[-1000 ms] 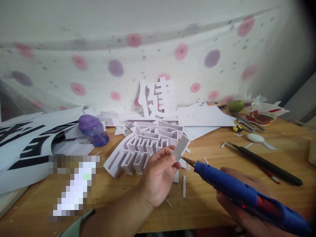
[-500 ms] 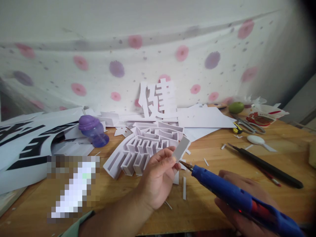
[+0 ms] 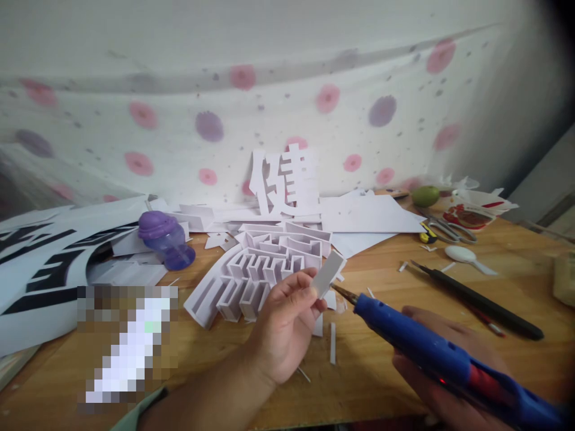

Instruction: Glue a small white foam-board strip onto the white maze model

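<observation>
From afar, I see the left hand (image 3: pixel 290 326) pinching a foam-board strip (image 3: pixel 329 275) before the white walled structure (image 3: pixel 254 266); the right hand (image 3: pixel 449 326) grips a blue glue gun (image 3: pixel 413 338), nozzle (image 3: pixel 345 294) near the strip.

The white cutout (image 3: pixel 294 179) forms the character 健 — while the print on the black-lettered sheet (image 3: pixel 36 323) at left and on the red-marked tub (image 3: pixel 471 216) at right cannot be made out.
</observation>
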`<action>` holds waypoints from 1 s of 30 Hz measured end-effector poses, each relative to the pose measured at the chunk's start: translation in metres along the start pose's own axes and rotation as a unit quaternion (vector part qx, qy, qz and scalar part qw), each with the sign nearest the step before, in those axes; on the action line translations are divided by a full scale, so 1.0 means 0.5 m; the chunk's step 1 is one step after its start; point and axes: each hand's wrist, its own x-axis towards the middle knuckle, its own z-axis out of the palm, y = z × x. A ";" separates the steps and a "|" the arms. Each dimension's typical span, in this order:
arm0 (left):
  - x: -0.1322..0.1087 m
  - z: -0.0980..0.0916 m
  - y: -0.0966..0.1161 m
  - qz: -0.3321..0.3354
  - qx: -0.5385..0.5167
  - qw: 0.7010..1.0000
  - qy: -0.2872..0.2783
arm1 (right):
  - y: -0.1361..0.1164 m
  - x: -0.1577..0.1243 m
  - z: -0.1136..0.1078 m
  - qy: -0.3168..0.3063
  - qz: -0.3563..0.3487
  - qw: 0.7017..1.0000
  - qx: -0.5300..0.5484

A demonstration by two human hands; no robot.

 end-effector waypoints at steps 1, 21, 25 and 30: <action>0.000 0.001 0.001 -0.002 -0.001 1.000 0.002 | 0.004 -0.001 -0.001 -0.021 -0.017 1.000 0.010; 0.000 -0.001 0.001 -0.002 0.004 1.000 0.008 | 0.015 -0.011 0.008 -0.034 -0.010 0.998 0.048; -0.001 -0.001 0.000 0.001 0.006 1.000 -0.004 | 0.011 -0.003 -0.007 -0.042 -0.029 0.999 0.011; -0.001 0.003 0.003 0.001 0.009 1.000 -0.013 | 0.001 0.008 -0.020 0.001 -0.017 1.000 -0.004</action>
